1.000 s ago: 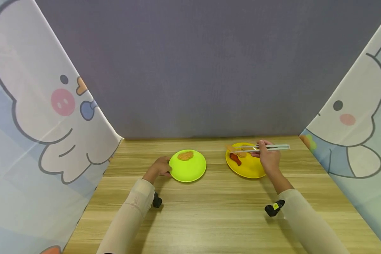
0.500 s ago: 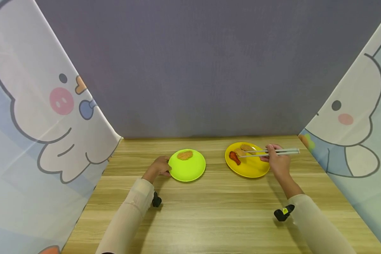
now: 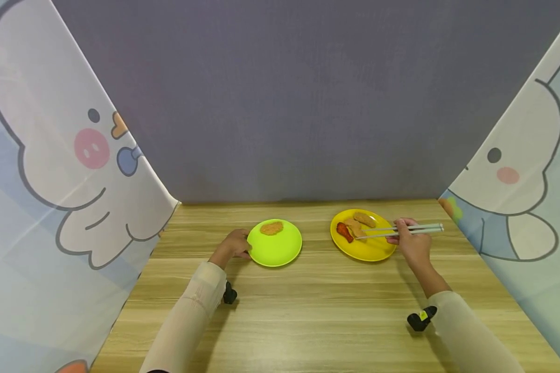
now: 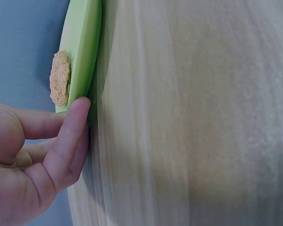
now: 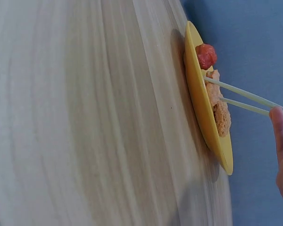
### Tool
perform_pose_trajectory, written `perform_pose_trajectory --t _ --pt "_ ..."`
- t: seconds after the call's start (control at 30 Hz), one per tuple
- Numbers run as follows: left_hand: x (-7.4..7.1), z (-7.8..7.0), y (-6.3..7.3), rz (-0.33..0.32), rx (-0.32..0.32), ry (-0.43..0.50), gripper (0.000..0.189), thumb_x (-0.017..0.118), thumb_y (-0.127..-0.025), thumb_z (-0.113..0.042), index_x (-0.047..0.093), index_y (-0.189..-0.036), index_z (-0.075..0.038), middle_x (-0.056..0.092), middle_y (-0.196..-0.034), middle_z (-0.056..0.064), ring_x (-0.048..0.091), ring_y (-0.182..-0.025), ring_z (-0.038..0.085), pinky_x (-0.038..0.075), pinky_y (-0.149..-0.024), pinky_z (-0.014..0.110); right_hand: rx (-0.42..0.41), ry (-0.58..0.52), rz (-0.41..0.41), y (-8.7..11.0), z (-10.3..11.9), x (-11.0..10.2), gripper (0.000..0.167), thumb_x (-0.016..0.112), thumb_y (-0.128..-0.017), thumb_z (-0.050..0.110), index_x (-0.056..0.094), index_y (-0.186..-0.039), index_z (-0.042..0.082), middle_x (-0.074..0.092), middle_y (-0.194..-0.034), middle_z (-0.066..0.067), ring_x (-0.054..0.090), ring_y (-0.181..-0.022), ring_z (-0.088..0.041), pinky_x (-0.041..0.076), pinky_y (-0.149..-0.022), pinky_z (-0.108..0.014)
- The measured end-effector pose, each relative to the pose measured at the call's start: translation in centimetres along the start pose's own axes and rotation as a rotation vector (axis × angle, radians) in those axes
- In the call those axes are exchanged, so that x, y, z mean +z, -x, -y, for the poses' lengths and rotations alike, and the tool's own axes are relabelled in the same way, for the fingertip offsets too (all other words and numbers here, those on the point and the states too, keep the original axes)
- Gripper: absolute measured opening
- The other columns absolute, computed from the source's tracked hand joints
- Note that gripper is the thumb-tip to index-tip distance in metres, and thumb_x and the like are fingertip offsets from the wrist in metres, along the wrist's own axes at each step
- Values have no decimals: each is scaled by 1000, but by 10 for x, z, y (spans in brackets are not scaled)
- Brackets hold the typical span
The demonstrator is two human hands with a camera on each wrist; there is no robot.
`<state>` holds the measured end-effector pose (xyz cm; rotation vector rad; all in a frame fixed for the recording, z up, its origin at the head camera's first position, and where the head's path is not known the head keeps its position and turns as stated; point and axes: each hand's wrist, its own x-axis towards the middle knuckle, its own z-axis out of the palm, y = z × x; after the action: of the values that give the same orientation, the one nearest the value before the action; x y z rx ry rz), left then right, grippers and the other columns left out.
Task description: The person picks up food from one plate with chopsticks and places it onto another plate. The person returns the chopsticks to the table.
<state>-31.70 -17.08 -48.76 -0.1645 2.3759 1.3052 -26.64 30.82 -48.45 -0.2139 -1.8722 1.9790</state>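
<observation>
My left hand pinches the near-left rim of a lime-green plate, thumb and fingers at its edge in the left wrist view. On that plate lies one tan breaded piece, like fried chicken. My right hand holds a pair of pale chopsticks, tips apart over a yellow plate. That plate bears a red-brown drumstick, a smooth light-tan piece and a breaded tan piece. In the right wrist view the chopstick tips overlap the light-tan piece.
Both plates stand on a wood-grain table, with bare tabletop between them. A grey panel rises behind the table's far edge. Cartoon-printed cloths flank both sides.
My right hand and chopsticks have moved right and nearer. The tan food at their tips by the plate's left rim no longer shows there. My left hand stays on the green plate.
</observation>
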Motion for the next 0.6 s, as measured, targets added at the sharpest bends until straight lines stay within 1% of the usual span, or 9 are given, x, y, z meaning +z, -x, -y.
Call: perform_pose_trajectory --t 0.1,0.3,0.43,0.6 --pt "0 0 0 4 1 -5 59 59 -93 12 43 -150 4 58 -124 27 70 -91 27 67 -72 31 -1 10 11 0 -1 -1 17 59 -103 15 70 -90 16 70 -72 6 71 -53 -10 61 -51 -24" --pt "-1 0 -1 0 -2 -8 60 59 -93 12 43 -150 4 58 -125 28 70 -92 29 67 -73 31 12 44 65 1 1 -5 14 58 -104 17 68 -95 15 71 -77 8 72 -58 -9 62 -55 -23" --pt "-1 -1 0 6 -6 -3 59 58 -93 12 43 -150 4 59 -123 27 71 -90 28 67 -73 31 38 72 66 1 3 -10 14 56 -105 15 67 -96 14 71 -76 10 73 -60 -10 63 -55 -25" --pt "0 -2 1 5 -10 -6 58 58 -94 11 43 -150 4 60 -122 27 71 -89 27 67 -72 31 69 80 64 1 8 -13 16 55 -105 18 67 -96 13 71 -77 10 74 -61 -11 63 -54 -26"
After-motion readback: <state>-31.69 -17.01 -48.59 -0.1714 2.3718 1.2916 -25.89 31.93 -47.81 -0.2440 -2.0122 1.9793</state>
